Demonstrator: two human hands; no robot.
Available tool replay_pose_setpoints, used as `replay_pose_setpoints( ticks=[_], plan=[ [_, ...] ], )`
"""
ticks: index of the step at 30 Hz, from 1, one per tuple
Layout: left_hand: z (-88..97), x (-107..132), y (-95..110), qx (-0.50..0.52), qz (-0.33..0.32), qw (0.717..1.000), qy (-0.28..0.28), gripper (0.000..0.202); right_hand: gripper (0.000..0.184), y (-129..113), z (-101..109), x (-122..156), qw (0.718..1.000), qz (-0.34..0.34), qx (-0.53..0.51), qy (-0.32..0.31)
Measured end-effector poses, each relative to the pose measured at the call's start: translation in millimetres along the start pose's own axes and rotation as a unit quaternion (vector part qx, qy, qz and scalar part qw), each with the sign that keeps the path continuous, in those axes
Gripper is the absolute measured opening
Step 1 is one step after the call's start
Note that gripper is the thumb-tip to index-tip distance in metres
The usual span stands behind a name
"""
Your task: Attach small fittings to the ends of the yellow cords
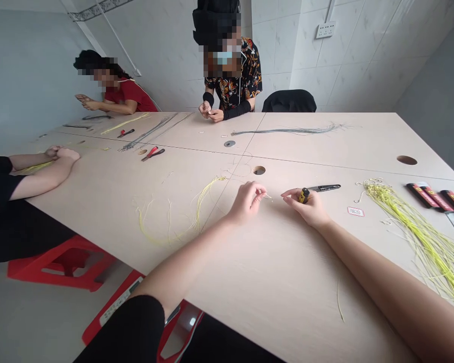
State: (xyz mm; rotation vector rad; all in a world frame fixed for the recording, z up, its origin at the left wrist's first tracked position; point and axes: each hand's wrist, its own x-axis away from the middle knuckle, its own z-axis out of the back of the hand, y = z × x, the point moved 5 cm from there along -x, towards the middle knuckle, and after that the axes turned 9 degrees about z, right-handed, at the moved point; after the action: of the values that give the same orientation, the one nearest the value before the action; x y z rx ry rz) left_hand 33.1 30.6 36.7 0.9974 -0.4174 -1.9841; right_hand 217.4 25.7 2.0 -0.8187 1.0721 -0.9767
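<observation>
1. Tiled walls (276, 45), a pale laminate work table (287, 287), and front and centre the left hand (245, 203) pinches a short pale cord end (268, 196) between thumb and fingertips.
2. Right hand (306, 207) curls around a yellow-and-black lighter (304, 195), fingers closed, just beside the left hand; a dark metal blade (324, 188) pokes out past it, and whether that's held, I can't tell.
3. Risk here: that fine cord could slip from so light a pinch, and any flame this close could singe it.
4. Left forearm (185, 257) and right forearm (378, 272) angle inward, low over the tabletop.
5. Further out: loose yellow cord (166, 227) to the left, a thick yellow cord bundle (412, 237) to the right, red-handled pliers (153, 154) beyond, and a co-worker's hands (211, 112) across the table.
</observation>
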Motion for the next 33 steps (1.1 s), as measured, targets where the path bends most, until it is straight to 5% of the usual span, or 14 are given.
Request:
replay_pose_setpoints(
  ticks=[7, 27, 33],
  plan=[
    [-31.4, 14.3, 5.9, 0.046, -0.007, 0.997, -0.055, 0.014, 0.029, -6.0, -9.4, 1.9, 0.995, 0.009, -0.017, -0.094],
    [-29.5, 11.8, 3.7, 0.074, 0.002, 0.996, -0.055, 0.008, 0.026, 1.0, -11.6, 1.2, 0.992, -0.006, 0.006, -0.127],
    [-31.6, 11.9, -1.0, 0.154, 0.091, 0.979, -0.097, 0.011, 0.026, -5.0, -12.8, 0.7, 0.992, 0.003, 0.011, -0.126]
  ],
)
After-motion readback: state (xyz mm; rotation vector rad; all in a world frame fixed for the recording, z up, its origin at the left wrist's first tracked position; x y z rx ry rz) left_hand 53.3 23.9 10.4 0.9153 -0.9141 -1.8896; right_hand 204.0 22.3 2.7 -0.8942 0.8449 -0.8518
